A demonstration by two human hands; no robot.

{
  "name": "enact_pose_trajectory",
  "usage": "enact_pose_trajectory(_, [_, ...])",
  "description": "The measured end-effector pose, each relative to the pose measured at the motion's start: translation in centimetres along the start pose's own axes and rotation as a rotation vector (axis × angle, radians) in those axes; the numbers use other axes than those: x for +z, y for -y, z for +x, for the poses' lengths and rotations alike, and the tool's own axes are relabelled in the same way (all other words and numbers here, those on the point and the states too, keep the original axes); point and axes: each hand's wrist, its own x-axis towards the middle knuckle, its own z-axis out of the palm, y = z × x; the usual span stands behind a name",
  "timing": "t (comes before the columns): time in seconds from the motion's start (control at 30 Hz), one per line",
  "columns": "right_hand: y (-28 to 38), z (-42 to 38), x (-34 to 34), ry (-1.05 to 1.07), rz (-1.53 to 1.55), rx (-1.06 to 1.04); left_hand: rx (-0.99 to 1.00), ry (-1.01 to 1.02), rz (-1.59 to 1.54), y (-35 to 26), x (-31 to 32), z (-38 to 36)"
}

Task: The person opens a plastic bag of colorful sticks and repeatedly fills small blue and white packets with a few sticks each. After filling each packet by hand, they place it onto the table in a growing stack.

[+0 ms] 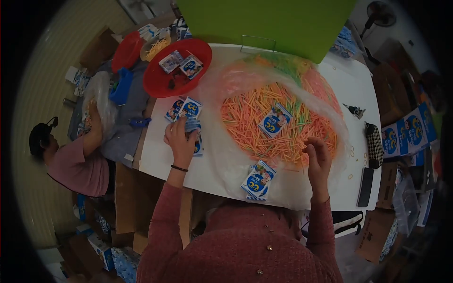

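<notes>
Touching blue-and-white printed packets (197,148), left-hand fingers (181,125) are part-spread. Right-hand fingers (318,143) are half curled near thin pastel sticks (241,113); grips cannot be told.

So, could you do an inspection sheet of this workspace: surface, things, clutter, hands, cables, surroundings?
Surface: white table, partly under clear plastic.
Job's things: coloured sticks heaped within the plastic; blue-and-white packets on the sticks, beside them and in a red bowl.
Clutter: keys, checkered pouch, dark phone-like slab at right.
Hands: left hand on packets; right hand at the sticks' edge, grip unclear.
Cables: nothing seen on the table.
Surroundings: green panel, co-worker, fan, cardboard boxes.
</notes>
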Motion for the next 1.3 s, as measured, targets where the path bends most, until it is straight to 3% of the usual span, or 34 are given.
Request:
enact_pose_trajectory(0.1, [-0.7, 0.0, -1.8, -0.122, 0.026, 0.012, 0.163, -0.059, -0.088, -5.1, 1.6, 1.0])
enact_pose_trajectory(0.17, [-0.8, 0.2, -2.9, -0.169, 0.017, 0.023, 0.261, 0.128, -0.359, -9.7, 3.9, 1.8])
enact_pose_trajectory(0.27, [-0.2, 0.5, -3.5, -0.17, -0.029, 0.018, 0.272, 0.202, -0.446, -15.6, 7.4, 2.7])
enact_pose_trajectory(0.33, [0.5, 0.4, -4.2, -0.167, -0.1, -0.003, 0.162, 0.321, -0.343, -17.5, 9.4, 3.4])
enact_pose_trajectory(0.47, [1.0, -0.8, -6.8, -0.066, -0.474, 0.074, 0.137, 0.469, -0.34, -16.8, 10.5, 4.2])
enact_pose_trajectory(0.57, [0.5, -1.0, -6.1, 0.209, -0.955, -0.17, 0.247, 0.313, -0.41, -16.1, 10.8, 3.9])
enact_pose_trajectory(0.67, [0.1, -0.4, -3.1, 0.224, -1.2, -0.267, 0.304, 0.242, -0.393, -16.1, 9.8, 4.1])
enact_pose_trajectory(0.73, [-0.6, 0.5, -2.4, 0.286, -1.252, -0.215, 0.39, 0.099, -0.355, -16.2, 9.1, 4.4])
enact_pose_trajectory(0.87, [-1.3, 1.2, -1.7, 0.443, -1.414, -0.09, 0.404, 0.08, -0.463, -15.1, 7.7, 5.3])
enact_pose_trajectory(0.9, [-1.9, 1.0, -2.0, 0.441, -1.415, -0.087, 0.109, 0.242, -0.846, -15.0, 7.1, 4.9])
enact_pose_trajectory(0.93, [-2.7, 1.0, -2.6, 0.427, -1.33, -0.195, -0.209, 0.399, -1.215, -14.9, 6.5, 4.5])
enact_pose_trajectory(0.97, [-3.3, 1.0, -3.2, 0.418, -1.241, -0.304, -0.212, 0.394, -1.216, -14.9, 6.0, 4.2])
enact_pose_trajectory(1.03, [-3.0, 1.3, -3.7, 0.39, -1.077, -0.278, -0.496, 0.511, -1.58, -14.5, 5.0, 3.5])
enact_pose_trajectory(1.1, [-2.9, 1.5, -3.6, 0.358, -0.914, -0.25, -0.544, 0.537, -1.628, -14.5, 4.6, 2.4])
enact_pose_trajectory(1.17, [-3.0, 1.4, -3.4, 0.189, -0.521, 0.054, -0.586, 0.572, -1.676, -14.5, 4.5, 1.4])
enact_pose_trajectory(1.2, [-3.6, 1.6, -2.9, 0.188, -0.521, 0.05, -0.62, 0.643, -1.689, -14.3, 4.7, 0.9])
enact_pose_trajectory(1.27, [-5.6, 2.1, -1.7, -0.047, 0.029, -0.083, -0.651, 0.715, -1.702, -14.4, 4.9, 0.1])
enact_pose_trajectory(1.3, [-6.0, 2.4, -1.8, -0.047, 0.029, -0.086, -0.73, 0.738, -1.753, -14.8, 5.0, -0.3])
